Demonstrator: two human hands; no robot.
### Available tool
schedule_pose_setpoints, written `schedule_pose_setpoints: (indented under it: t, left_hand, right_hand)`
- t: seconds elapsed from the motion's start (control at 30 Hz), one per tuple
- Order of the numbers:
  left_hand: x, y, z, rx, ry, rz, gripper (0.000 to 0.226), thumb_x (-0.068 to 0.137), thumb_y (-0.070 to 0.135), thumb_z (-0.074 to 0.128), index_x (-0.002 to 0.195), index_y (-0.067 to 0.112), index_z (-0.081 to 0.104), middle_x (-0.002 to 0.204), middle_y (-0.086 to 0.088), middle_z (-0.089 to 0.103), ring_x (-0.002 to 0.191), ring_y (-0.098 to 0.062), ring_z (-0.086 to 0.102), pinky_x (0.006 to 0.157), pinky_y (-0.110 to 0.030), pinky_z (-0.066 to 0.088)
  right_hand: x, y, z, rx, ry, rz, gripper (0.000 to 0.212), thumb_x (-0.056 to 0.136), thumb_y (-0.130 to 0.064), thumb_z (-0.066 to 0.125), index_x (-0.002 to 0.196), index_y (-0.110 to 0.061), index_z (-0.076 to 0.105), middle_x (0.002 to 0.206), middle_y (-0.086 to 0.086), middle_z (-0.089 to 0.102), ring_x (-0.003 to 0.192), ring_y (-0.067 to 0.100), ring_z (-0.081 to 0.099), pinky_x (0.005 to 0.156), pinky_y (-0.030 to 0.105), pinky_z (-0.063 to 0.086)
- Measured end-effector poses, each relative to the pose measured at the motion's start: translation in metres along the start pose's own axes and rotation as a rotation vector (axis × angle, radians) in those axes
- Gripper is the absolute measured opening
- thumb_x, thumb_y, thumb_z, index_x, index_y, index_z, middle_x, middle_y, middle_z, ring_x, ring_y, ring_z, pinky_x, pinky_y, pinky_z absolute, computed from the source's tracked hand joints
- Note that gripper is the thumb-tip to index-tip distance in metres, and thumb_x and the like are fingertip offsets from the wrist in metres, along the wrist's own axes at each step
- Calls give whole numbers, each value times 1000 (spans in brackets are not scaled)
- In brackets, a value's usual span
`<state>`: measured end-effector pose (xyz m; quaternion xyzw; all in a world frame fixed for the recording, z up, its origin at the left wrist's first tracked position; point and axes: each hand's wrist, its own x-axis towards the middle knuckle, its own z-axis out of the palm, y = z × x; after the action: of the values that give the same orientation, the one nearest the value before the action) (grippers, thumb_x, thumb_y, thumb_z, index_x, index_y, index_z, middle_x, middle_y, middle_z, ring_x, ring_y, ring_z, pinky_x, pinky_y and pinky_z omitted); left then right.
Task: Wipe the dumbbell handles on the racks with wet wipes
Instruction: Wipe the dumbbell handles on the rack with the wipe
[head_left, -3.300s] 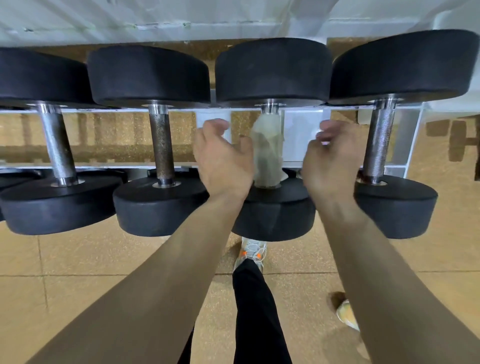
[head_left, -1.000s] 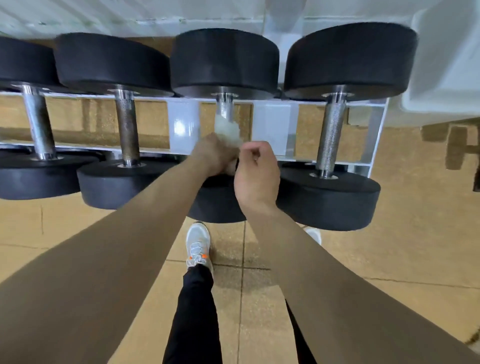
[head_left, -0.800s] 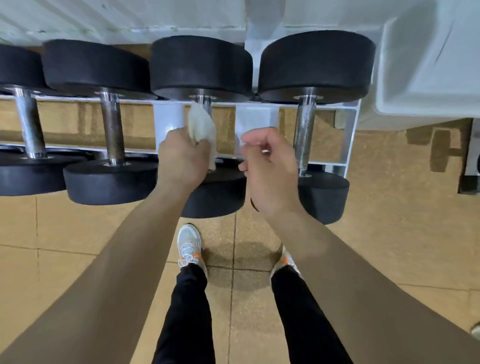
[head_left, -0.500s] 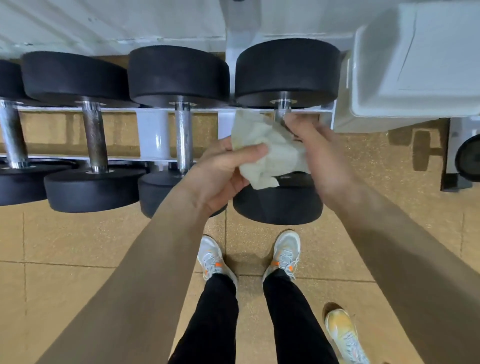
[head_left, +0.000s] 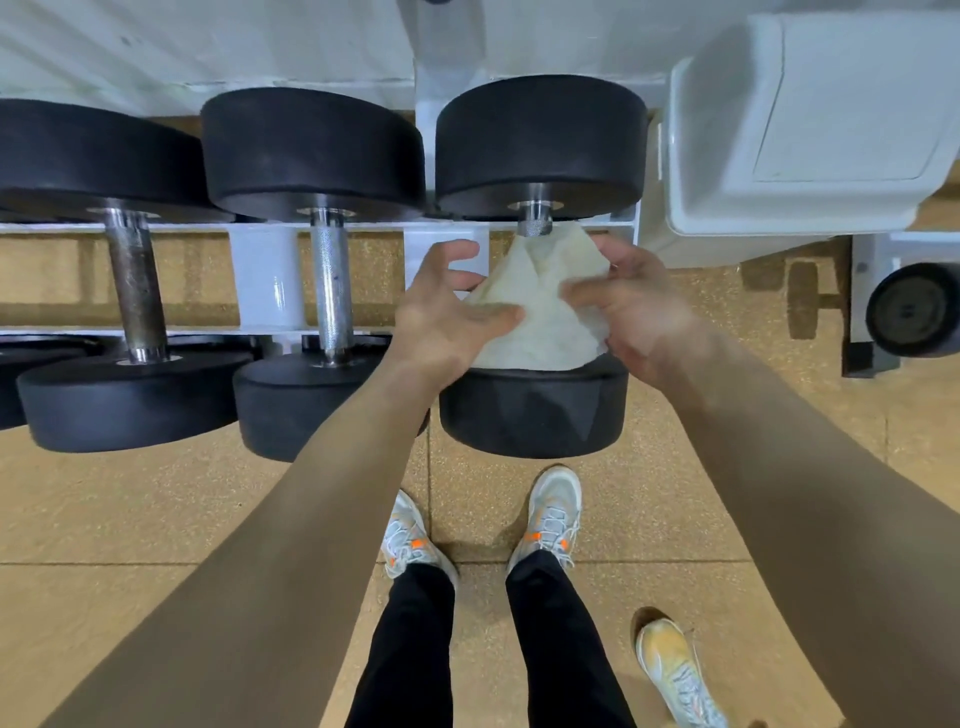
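A pale, crumpled wet wipe (head_left: 540, 312) is draped over the steel handle (head_left: 535, 224) of the rightmost black dumbbell (head_left: 535, 410) on the white rack (head_left: 262, 280). Only the handle's knurled top shows above the wipe. My left hand (head_left: 441, 317) holds the wipe's left edge, thumb on the front and fingers spread behind. On the wipe's right side my right hand (head_left: 639, 312) grips it, with the thumb across the front and the fingers behind. To the left, bare handles show on the middle dumbbell (head_left: 330, 291) and the left dumbbell (head_left: 132, 291).
A white plastic bin (head_left: 810, 130) stands right of the rack. A black weight (head_left: 919, 317) sits low at the far right. My shoes (head_left: 550, 514) are on the tan tiled floor below the rack, and another person's shoe (head_left: 675, 670) is at the lower right.
The wipe has come off the middle dumbbell's handle and moved right onto the rightmost one. Both hands went with it and now spread it over that handle. The view shifted right.
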<state>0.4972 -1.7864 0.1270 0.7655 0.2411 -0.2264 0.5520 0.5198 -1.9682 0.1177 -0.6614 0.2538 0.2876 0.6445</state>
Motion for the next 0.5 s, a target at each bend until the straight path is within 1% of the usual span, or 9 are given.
schedule_pose_setpoints:
  t: [0.07,0.13,0.2,0.27,0.33,0.37,0.43,0.47,0.5]
  left_hand:
    - [10,-6,3,55,35,9,41,87,30,78,124,29,60,102,13,61,86,2,60,70,-7,49]
    - [21,-10,6,142,86,26,21,96,39,66,101,19,70,90,10,65,81,-1,60,74,-5,45]
    - [31,-15,10,265,123,61,44,103,38,52,67,13,57,64,5,51,59,-8,46,55,-8,36]
    - [37,-21,15,156,168,-22,53,106,35,47,58,15,38,54,4,36,51,-13,33,49,-18,29]
    - [44,-25,17,-60,230,-157,50,106,32,47,59,17,39,56,5,40,52,-14,38,53,-24,33]
    - [46,-24,16,-149,249,-207,46,105,34,48,62,17,48,61,3,49,57,-16,47,58,-24,39]
    - [48,-19,15,-228,183,-247,38,98,52,54,85,18,66,84,-1,67,76,-22,63,74,-31,53]
    - [45,-17,16,-216,122,-243,42,90,60,61,98,20,68,95,0,71,85,-21,67,81,-34,56]
    - [43,-16,17,-187,78,-219,46,84,59,70,108,21,66,99,2,71,90,-18,69,85,-32,56]
  right_hand:
    - [6,5,-3,6,21,5,43,87,9,63,123,-14,69,110,9,76,100,28,74,91,52,59]
    - [12,10,-7,11,40,7,41,89,8,62,124,-12,68,108,7,77,97,26,75,89,47,60]
    - [19,14,-11,26,65,1,41,89,7,62,125,-12,67,109,6,76,99,26,74,85,41,61]
    - [26,17,-15,56,97,-11,41,88,7,61,123,-12,67,113,7,75,103,29,72,83,40,60]
    - [33,21,-17,62,133,-10,40,87,9,60,120,-13,69,111,8,75,103,32,71,81,39,59]
    - [35,23,-16,33,161,-1,40,87,8,61,121,-13,68,108,7,75,102,31,71,80,38,58]
    - [39,25,-11,-80,217,28,44,87,3,63,129,-12,63,109,4,73,103,27,69,83,36,58]
    - [39,27,-8,-149,256,45,49,87,-4,66,135,-12,57,114,3,70,106,25,67,89,37,56]
    - [37,28,-4,-237,330,61,56,86,-14,68,140,-13,51,121,4,66,111,25,64,97,39,53]
